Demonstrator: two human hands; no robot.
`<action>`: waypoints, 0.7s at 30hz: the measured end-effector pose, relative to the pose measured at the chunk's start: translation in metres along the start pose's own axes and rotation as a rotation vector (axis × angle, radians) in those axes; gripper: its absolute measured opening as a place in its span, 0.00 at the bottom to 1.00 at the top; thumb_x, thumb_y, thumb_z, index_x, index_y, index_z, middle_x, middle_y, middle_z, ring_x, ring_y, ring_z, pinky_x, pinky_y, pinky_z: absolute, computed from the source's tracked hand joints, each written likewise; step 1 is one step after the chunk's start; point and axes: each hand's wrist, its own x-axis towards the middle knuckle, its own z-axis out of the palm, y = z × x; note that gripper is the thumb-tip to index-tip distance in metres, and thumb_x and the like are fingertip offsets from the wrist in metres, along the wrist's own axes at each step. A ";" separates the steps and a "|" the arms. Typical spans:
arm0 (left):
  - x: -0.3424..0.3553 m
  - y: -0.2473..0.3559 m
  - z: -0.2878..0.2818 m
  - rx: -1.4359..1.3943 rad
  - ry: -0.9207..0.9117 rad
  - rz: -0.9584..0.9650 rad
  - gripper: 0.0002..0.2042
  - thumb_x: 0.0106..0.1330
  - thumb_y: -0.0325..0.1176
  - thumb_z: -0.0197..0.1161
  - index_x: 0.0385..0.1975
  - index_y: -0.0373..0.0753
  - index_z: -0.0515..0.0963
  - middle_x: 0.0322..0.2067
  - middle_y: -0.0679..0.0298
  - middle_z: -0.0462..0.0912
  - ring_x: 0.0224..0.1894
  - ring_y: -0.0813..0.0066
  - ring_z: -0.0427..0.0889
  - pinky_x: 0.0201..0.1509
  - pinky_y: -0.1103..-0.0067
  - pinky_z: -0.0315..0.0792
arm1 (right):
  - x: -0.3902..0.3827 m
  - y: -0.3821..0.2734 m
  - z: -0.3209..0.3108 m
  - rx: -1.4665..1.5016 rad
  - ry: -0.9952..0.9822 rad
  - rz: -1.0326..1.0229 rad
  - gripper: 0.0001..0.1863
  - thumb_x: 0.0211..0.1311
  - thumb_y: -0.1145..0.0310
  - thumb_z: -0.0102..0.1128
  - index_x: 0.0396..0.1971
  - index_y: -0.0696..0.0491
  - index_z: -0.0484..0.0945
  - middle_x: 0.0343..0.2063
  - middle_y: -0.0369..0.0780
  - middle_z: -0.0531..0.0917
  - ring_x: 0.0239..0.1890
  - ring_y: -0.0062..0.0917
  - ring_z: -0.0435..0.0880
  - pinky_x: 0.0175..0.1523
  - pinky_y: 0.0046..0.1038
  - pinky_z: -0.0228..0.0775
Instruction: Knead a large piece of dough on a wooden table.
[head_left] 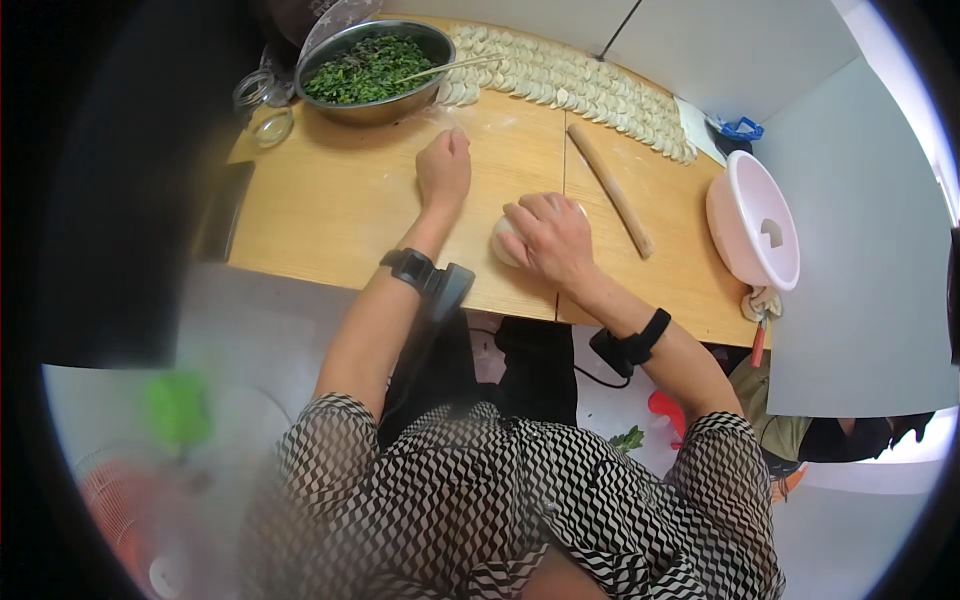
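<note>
My right hand (552,238) is curled over a pale lump of dough (506,244) on the wooden table. The fingers wrap its top, so most of the dough is hidden under the palm. My left hand (444,170) is closed in a fist further up the table, and nothing shows sticking out of it. To the right of my right hand lies a wooden rolling pin (610,190), slanting across the board. Beyond my left fist stands a metal bowl (400,107) of chopped greens (365,72), with chopsticks (450,69) resting across its rim.
Rows of folded dumplings (570,85) cover the table's back edge. A glass jar (258,92) is left of the bowl. At the right edge, a pink basin (730,225) stands tilted near a red-handled tool (758,342). Grey partitions (850,240) border the table.
</note>
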 end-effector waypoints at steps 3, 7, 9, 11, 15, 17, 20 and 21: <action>-0.004 0.008 -0.001 -0.064 -0.019 -0.058 0.17 0.66 0.40 0.47 0.24 0.33 0.77 0.23 0.47 0.78 0.28 0.48 0.77 0.32 0.64 0.68 | 0.015 0.012 0.015 -0.005 -0.111 0.133 0.14 0.54 0.56 0.59 0.21 0.51 0.79 0.19 0.40 0.75 0.25 0.35 0.77 0.30 0.37 0.70; -0.009 0.020 -0.007 -0.077 -0.041 -0.090 0.17 0.67 0.39 0.48 0.24 0.33 0.77 0.23 0.48 0.78 0.28 0.49 0.77 0.32 0.64 0.68 | 0.042 0.032 0.033 0.117 -0.166 0.353 0.19 0.59 0.57 0.52 0.17 0.54 0.80 0.20 0.45 0.78 0.27 0.40 0.79 0.32 0.41 0.72; -0.009 0.021 -0.009 -0.078 -0.035 -0.079 0.17 0.67 0.39 0.48 0.25 0.34 0.77 0.24 0.48 0.78 0.28 0.49 0.78 0.32 0.64 0.68 | 0.055 0.043 0.041 0.143 -0.199 0.430 0.20 0.61 0.58 0.48 0.18 0.56 0.80 0.23 0.47 0.80 0.30 0.42 0.80 0.36 0.42 0.73; -0.011 0.024 -0.010 -0.069 -0.034 -0.088 0.17 0.67 0.39 0.48 0.25 0.34 0.77 0.24 0.48 0.79 0.29 0.49 0.78 0.32 0.64 0.68 | 0.065 0.054 0.050 0.119 -0.172 0.443 0.21 0.62 0.59 0.45 0.20 0.57 0.80 0.25 0.49 0.81 0.32 0.44 0.79 0.39 0.42 0.73; -0.012 0.027 -0.011 -0.007 -0.012 -0.036 0.17 0.67 0.39 0.49 0.27 0.32 0.78 0.17 0.56 0.78 0.21 0.67 0.78 0.31 0.73 0.70 | 0.081 0.076 0.066 0.036 -0.151 0.488 0.20 0.62 0.59 0.46 0.22 0.57 0.81 0.29 0.48 0.82 0.35 0.42 0.79 0.42 0.42 0.72; -0.011 0.027 -0.011 0.006 -0.017 -0.035 0.17 0.67 0.39 0.48 0.27 0.32 0.78 0.18 0.55 0.79 0.22 0.65 0.78 0.31 0.72 0.70 | 0.087 0.081 0.069 -0.052 -0.179 0.522 0.19 0.61 0.59 0.46 0.24 0.56 0.82 0.31 0.47 0.82 0.38 0.39 0.79 0.42 0.43 0.72; -0.009 0.021 -0.009 0.022 -0.008 -0.009 0.17 0.67 0.39 0.48 0.27 0.32 0.78 0.18 0.54 0.79 0.23 0.63 0.79 0.31 0.71 0.70 | 0.089 0.077 0.070 -0.186 -0.258 0.498 0.19 0.63 0.55 0.46 0.33 0.53 0.82 0.39 0.44 0.82 0.45 0.36 0.78 0.46 0.46 0.70; -0.007 0.020 -0.007 0.017 -0.008 0.013 0.17 0.67 0.39 0.48 0.27 0.32 0.78 0.19 0.53 0.79 0.23 0.63 0.79 0.31 0.71 0.70 | 0.085 0.076 0.071 -0.150 -0.211 0.436 0.19 0.63 0.53 0.46 0.36 0.52 0.81 0.41 0.43 0.81 0.47 0.36 0.77 0.48 0.47 0.68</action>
